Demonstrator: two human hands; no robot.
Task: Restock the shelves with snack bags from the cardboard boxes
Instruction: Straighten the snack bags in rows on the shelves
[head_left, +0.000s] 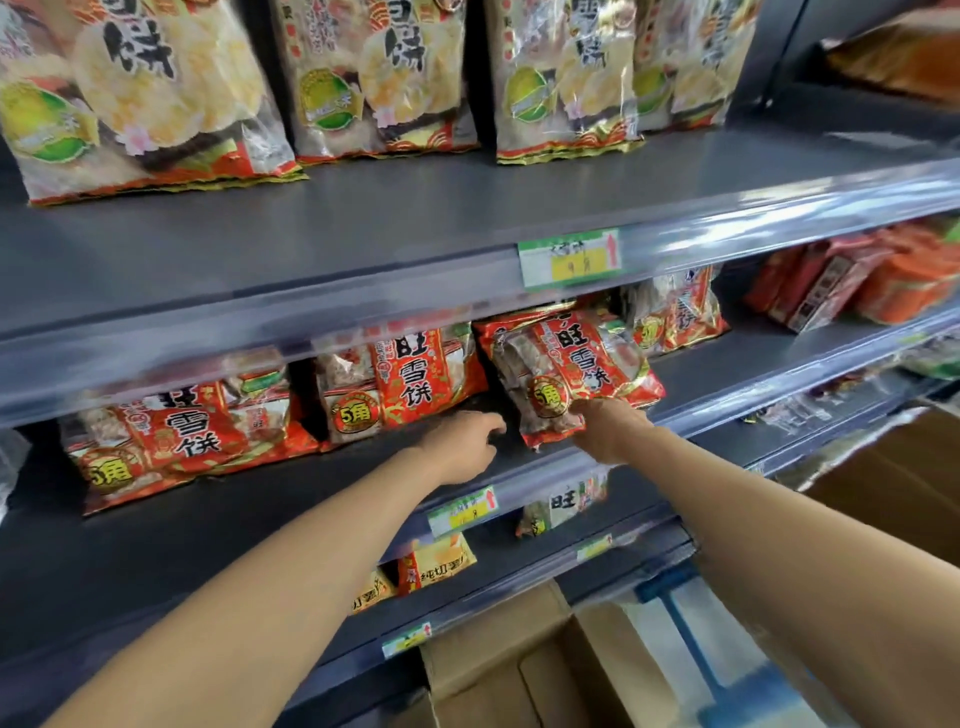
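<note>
1. The red snack bag (566, 374) is at the front of the middle shelf (208, 519), in its right-hand part. It is tilted, top edge leaning back under the shelf above and lower corner reaching the front lip.
2. The right hand (608, 431) grasps this bag at its lower edge, fingers curled around the packaging.
3. The left hand (462, 447) is just beside the bag, to its left, over the shelf front. Its fingers are loosely bent and hold nothing. Contact with the shelf surface cannot be determined.
4. Two more red bags of the same print stand on the same shelf: the centre bag (405, 379), near the held one, and the left bag (171, 436), leaning back.
5. A lighter bag (675, 312) stands behind and right of the held bag.
6. The upper shelf (311, 228) carries a row of large pale bags (140, 93), set well back from its edge.
7. A price label (570, 258) sits in the upper shelf's front rail; a second label (462, 512) sits in the middle shelf's rail.
8. Yellow bags (436, 564) lie on the shelf below.
9. An open cardboard box (519, 670) stands on the floor at the shelf base.
</note>
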